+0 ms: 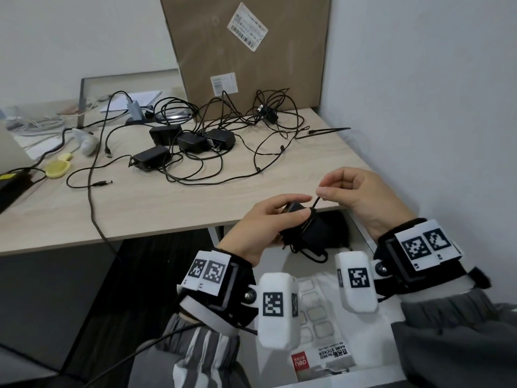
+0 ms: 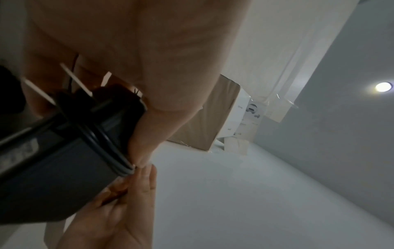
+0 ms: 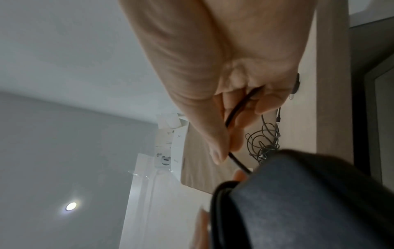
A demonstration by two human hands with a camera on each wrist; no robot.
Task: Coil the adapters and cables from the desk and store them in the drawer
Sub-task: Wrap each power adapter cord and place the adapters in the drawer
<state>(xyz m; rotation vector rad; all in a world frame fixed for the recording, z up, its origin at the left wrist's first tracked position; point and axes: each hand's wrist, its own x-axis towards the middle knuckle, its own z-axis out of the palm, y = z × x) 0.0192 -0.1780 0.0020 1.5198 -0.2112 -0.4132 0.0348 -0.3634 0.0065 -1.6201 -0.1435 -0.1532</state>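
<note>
The left hand (image 1: 263,219) grips the adapter (image 1: 303,229) above the open drawer (image 1: 361,231), steadying it for winding. The right hand (image 1: 355,196) pinches its cable (image 1: 315,203), keeping it taut.

Your left hand (image 2: 132,55) fills the top of the frame, its thumb pressed against the edge of the black adapter (image 2: 57,176) at lower left. The cable (image 2: 102,143) wraps round that adapter in several tight turns. Your right hand (image 2: 119,217) comes up from the bottom, fingertips touching the wraps. A cardboard box (image 2: 211,118) leans mid-frame; a ceiling light (image 2: 383,87) glows at right.
</note>
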